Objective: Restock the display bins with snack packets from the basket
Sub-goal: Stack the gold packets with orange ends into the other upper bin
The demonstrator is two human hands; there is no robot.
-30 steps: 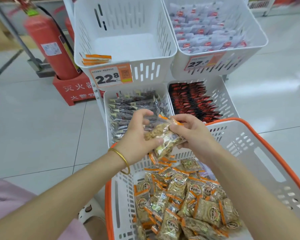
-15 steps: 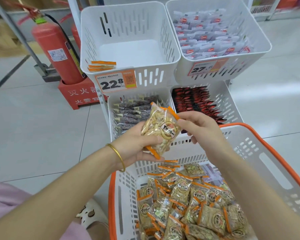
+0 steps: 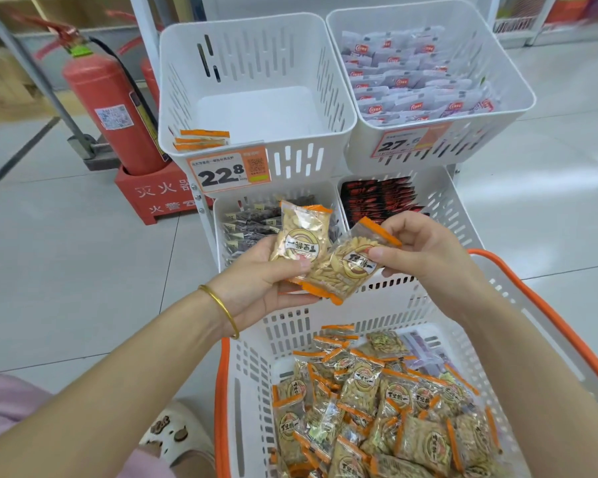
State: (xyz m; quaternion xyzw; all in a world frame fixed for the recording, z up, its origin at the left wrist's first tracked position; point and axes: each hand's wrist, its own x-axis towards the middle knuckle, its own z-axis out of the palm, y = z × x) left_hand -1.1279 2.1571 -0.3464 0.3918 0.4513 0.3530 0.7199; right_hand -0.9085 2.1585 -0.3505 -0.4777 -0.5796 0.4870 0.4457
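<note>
Pale, glossy floor tiles (image 3: 66, 270) with thin dark joints fill the scene, and soft light glares off them around 3 o'clock. At 10 o'clock a red fire extinguisher (image 3: 111, 108) with a black hose stands upright in a red floor stand (image 3: 152, 196) lettered in white. A second extinguisher (image 3: 149, 81) shows partly behind it. A grey metal pole (image 3: 38, 81) slants from 11 o'clock down to a base beside the stand. A dark strip (image 3: 18, 160) crosses the tiles at 9 o'clock. At 1 o'clock stands a blurred white wire rack (image 3: 518, 29).

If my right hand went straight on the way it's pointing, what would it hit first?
Probably the upright snack packet in your left hand; your right hand, pinching a second packet, points leftward at it. Depth is unclear.
</note>
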